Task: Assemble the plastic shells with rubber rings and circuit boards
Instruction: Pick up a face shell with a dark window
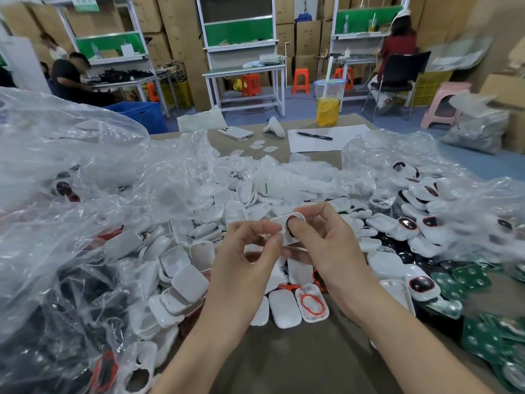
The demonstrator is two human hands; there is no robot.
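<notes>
Above the bench (284, 362) middle, left hand (247, 254) and right hand (324, 248) pinch one white shell (285, 218) with curled fingers (271, 243). Filled shells (407, 225) lie at 3 o'clock; many empty shells (189, 282) at 8 o'clock, so lots is left.

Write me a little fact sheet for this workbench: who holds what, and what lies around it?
held piece: white shell, with a dark ring at its opening
hands: left hand pinches the shell's left end; right hand grips it, thumb on the ring
loose parts: pile of shells; ringed shell with a red ring, lying near the table edge
boards: green circuit boards on the right
also there: plastic bag, drink cup, pen, phone
</notes>
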